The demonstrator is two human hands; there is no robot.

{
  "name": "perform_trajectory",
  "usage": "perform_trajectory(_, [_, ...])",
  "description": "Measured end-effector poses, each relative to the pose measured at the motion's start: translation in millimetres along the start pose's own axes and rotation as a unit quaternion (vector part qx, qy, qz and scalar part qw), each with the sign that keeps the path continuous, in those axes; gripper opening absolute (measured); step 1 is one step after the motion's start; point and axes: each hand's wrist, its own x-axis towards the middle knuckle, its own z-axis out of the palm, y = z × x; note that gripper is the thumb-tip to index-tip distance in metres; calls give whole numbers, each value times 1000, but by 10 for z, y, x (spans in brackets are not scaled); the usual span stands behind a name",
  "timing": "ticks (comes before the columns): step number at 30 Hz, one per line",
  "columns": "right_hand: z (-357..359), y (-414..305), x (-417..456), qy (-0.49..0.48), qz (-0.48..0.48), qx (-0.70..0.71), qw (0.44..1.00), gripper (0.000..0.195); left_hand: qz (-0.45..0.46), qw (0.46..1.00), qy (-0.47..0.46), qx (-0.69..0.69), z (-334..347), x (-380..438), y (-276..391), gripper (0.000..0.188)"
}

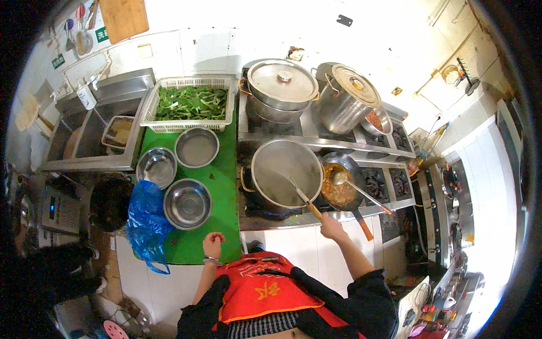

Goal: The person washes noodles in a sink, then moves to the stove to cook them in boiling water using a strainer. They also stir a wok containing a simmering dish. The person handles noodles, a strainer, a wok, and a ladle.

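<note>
My right hand [332, 227] grips the wooden handle of a metal kitchen utensil [312, 207]. The utensil's head reaches into a large steel pot [275, 169] of cloudy liquid on the stove; its exact shape is blurred. Just right of the pot is a black wok [358, 169] holding orange-brown food, with a ladle [340, 178] resting in it. My left hand [214, 245] is curled closed over the front of the green tabletop [224, 190], with nothing visible in it. Nearest to it is a steel bowl [187, 204], and a blue plastic bag [146, 220] lies to its left.
Behind stand a lidded pot [281, 82], a tall lidded stockpot [351, 99] and a bowl of reddish food [374, 121]. A white plastic basket [186, 127] holds cut greens. Two more bowls [197, 147] [156, 166] sit before it, beside the steel sink [89, 163]. The wok's handle [365, 229] overhangs the stove edge.
</note>
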Motion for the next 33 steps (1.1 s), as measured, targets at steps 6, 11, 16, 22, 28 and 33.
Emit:
perform_trajectory(6, [-31,-5,123,25,27,2,999,32,-3,999,-12,33,-75,-147,54,13])
perform_trajectory(11, [148,88,100,62,30,56,996,31,-17,998,10,53,-243,-255,10,13])
perform_trajectory(16, [396,241,-12,68,34,235,969,27,-43,998,40,22,-324,-301,-73,13])
perform_trajectory(22, [323,101,-250,40,88,328,940,30,-33,999,-2,38,-187,-223,-61,13])
perform_trajectory(28, [94,-62,-471,85,39,379,921,26,1,998,-22,67,17,-138,23,12])
perform_trajectory(33, [-65,-515,-386,-23,-14,610,792,26,-5,997,-20,76,-12,-187,61,12])
